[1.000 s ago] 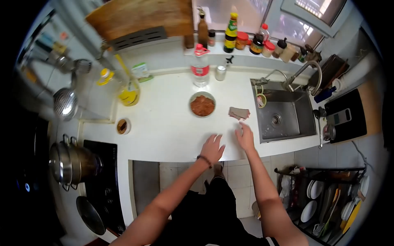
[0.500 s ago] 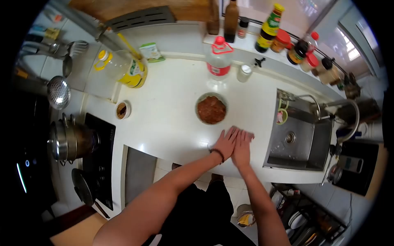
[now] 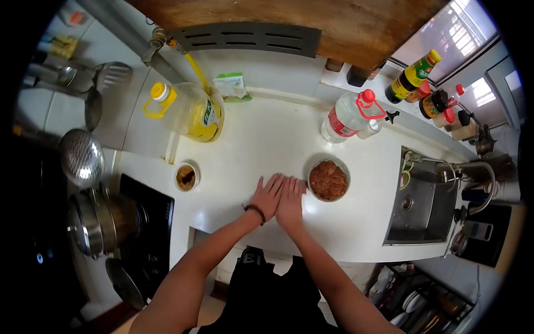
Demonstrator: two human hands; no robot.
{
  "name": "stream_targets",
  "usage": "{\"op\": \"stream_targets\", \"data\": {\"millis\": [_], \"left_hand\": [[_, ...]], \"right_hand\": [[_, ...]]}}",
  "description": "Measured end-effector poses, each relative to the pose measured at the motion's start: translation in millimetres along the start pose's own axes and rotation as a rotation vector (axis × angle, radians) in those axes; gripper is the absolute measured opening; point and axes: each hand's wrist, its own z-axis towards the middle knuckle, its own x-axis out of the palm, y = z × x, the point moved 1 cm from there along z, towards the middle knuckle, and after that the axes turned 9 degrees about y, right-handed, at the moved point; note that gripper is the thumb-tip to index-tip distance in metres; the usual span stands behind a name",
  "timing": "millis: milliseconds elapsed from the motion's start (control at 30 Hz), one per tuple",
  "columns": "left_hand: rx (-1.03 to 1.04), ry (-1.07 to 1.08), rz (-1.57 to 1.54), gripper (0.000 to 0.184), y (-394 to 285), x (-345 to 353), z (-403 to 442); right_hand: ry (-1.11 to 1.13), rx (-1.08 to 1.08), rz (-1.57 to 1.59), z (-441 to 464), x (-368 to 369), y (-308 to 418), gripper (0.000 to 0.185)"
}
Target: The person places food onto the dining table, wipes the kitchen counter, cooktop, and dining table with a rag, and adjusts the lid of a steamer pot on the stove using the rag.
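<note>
My left hand (image 3: 266, 199) lies flat on the white countertop (image 3: 256, 139), fingers stretched out. Pressed side by side with it, my right hand (image 3: 289, 205) is also flat, its fingers pointing away from me. A small brownish edge shows beside the right fingertips; whether it is a cloth under them I cannot make out. Just right of my hands stands a bowl of raw minced meat (image 3: 328, 180). Farther left is a small white cup (image 3: 186, 176) with brown contents. A dark beaded bracelet (image 3: 256, 211) circles my left wrist.
A big clear bottle with a red handle (image 3: 347, 119) and a yellow-capped oil jug (image 3: 203, 119) stand at the back. To the right is the steel sink (image 3: 420, 214); to the left, a cooktop (image 3: 158, 206) with a pot (image 3: 89, 222). Sauce bottles (image 3: 414, 78) line the sill.
Both hands have slid left across the counter, from the bowl's front right to its left side. The camera view has shifted left too. The bowl appears to stay in place.
</note>
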Motion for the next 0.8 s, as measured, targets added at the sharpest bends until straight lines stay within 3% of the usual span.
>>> {"op": "stream_targets", "data": {"millis": [200,367,433,467,533,800], "left_hand": [[0.118,-0.033,0.108,0.066,95.0,-50.8,113.2],[0.050,-0.065,0.123,0.068,145.3,-80.5,195.0],[0.019,-0.068,0.117,0.068,158.1,-83.1,213.9],[-0.010,-0.070,0.111,0.068,164.9,-83.9,220.1],[-0.028,-0.073,0.127,0.068,177.3,-87.9,223.5],[-0.370,-0.055,-0.090,0.069,218.0,-36.5,105.9]], "right_hand": [[-0.092,0.169,0.008,139.4,-7.4,-7.2,0.072],[-0.215,0.102,-0.062,238.6,-14.3,-42.6,0.071],[-0.228,0.042,-0.124,269.7,-8.2,-57.4,0.088],[-0.227,0.040,-0.124,279.1,-6.1,-58.3,0.088],[-0.238,-0.024,-0.083,290.7,-21.4,-43.5,0.066],[0.008,-0.371,-0.141,273.1,21.8,53.8,0.069]]}}
